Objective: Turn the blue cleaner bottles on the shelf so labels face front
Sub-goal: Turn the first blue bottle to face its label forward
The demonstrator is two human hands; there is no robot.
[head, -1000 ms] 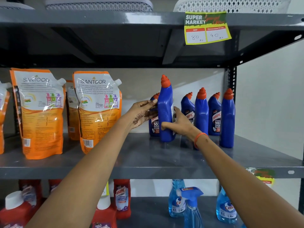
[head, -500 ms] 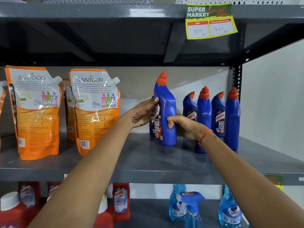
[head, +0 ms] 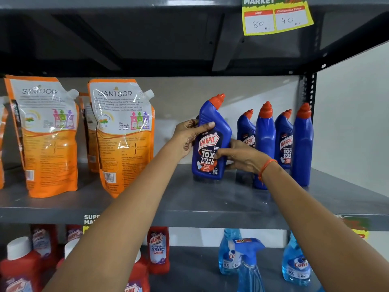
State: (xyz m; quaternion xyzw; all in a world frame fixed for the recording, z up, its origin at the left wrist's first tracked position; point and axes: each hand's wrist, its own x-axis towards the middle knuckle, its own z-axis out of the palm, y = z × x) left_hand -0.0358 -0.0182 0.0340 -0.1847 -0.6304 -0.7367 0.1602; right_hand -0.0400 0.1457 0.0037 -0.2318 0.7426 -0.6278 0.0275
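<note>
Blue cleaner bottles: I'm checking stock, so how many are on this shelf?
5 visible. One held bottle in both hands; four at right: back-left bottle, front-left bottle, back-right bottle, far-right bottle. Another may hide behind the held one.

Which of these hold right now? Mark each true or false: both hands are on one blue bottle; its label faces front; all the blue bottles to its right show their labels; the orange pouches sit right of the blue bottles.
1. Both the left hand and the right hand grip the held bottle. True.
2. Its label faces front. True.
3. All bottles to its right show labels. False: two front bottles show plain blue.
4. Orange pouches sit right of the bottles. False: they stand to the left.
</note>
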